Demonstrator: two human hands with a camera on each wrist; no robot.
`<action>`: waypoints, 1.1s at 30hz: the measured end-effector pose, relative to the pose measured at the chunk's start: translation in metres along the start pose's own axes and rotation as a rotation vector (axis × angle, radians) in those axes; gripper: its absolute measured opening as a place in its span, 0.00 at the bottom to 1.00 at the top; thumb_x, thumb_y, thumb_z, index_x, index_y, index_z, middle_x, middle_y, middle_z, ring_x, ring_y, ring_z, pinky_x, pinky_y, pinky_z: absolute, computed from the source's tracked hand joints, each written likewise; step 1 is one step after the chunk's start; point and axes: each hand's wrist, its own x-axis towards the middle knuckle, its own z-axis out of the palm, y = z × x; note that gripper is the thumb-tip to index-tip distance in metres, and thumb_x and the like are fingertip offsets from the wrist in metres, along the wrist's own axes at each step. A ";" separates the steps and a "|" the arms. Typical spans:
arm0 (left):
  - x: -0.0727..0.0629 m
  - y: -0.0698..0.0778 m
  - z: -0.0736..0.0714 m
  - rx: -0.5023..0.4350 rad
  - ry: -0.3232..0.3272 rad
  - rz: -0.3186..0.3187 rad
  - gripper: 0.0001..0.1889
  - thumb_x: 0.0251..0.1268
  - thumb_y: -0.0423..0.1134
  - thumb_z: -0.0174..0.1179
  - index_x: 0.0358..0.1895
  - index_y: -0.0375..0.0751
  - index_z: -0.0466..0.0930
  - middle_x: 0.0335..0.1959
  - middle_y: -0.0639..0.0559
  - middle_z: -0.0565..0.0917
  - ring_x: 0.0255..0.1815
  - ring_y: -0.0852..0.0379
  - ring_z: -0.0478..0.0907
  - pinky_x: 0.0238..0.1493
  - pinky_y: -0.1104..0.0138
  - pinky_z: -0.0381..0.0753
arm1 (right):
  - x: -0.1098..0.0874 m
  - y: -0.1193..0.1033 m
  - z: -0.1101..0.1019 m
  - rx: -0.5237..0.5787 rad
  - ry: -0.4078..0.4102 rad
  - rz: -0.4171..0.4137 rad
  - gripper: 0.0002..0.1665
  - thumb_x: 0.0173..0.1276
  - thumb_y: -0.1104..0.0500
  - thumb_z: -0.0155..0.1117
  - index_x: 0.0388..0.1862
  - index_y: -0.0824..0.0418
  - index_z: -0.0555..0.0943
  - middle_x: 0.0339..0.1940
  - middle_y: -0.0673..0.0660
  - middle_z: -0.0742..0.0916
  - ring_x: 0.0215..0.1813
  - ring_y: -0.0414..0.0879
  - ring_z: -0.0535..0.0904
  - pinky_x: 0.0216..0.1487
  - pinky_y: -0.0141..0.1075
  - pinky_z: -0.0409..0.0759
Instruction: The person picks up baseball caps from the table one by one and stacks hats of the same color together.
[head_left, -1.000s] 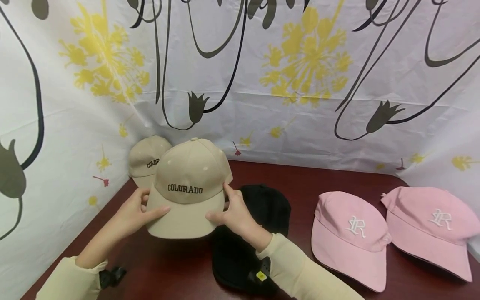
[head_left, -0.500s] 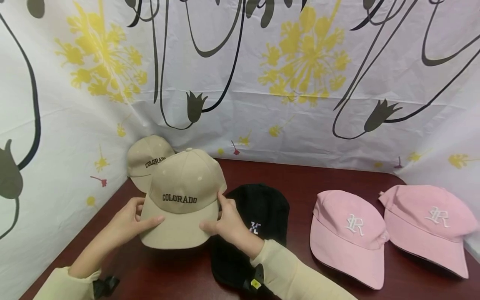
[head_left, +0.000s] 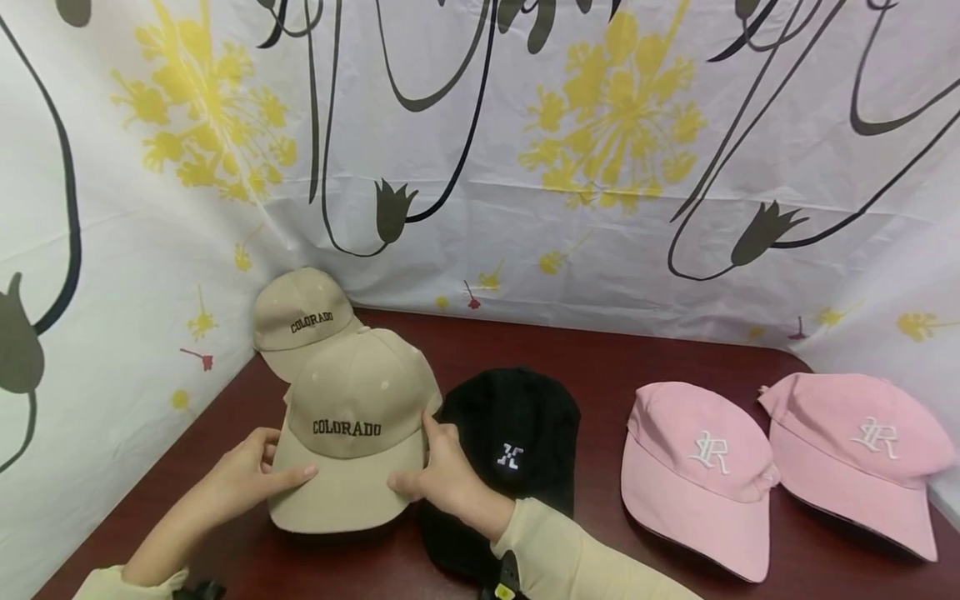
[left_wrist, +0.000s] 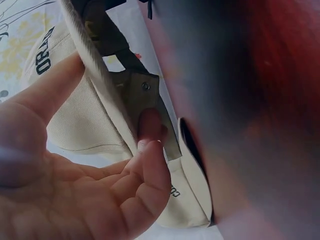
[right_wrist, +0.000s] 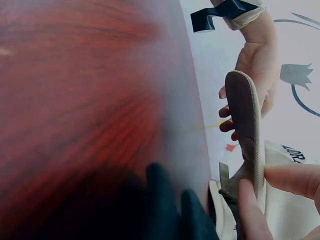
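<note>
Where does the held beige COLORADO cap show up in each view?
Head: the held cap is low, left of centre.
Left wrist: the held cap is upper left.
Right wrist: the held cap is along the right side.
Shared landmark: the left hand, lower left in head and left wrist, upper right in right wrist.

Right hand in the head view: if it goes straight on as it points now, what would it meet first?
The front beige cap, which the right hand pinches at its brim. Beyond it, perhaps the rear beige cap, but depth is unclear.
</note>
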 end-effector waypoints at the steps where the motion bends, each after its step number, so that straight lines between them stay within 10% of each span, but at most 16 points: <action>1: -0.001 -0.001 0.000 -0.002 -0.007 -0.002 0.39 0.54 0.51 0.64 0.56 0.20 0.59 0.35 0.45 0.78 0.36 0.54 0.75 0.33 0.62 0.73 | -0.001 0.001 0.001 0.005 -0.007 0.012 0.57 0.46 0.63 0.73 0.71 0.68 0.51 0.53 0.67 0.64 0.49 0.53 0.64 0.51 0.42 0.68; 33: -0.013 -0.026 0.008 0.098 -0.013 -0.083 0.39 0.49 0.52 0.67 0.51 0.20 0.61 0.30 0.46 0.77 0.33 0.53 0.76 0.34 0.58 0.74 | -0.014 0.006 0.036 -0.020 -0.076 0.058 0.61 0.42 0.68 0.69 0.71 0.72 0.44 0.65 0.71 0.57 0.67 0.61 0.52 0.62 0.48 0.56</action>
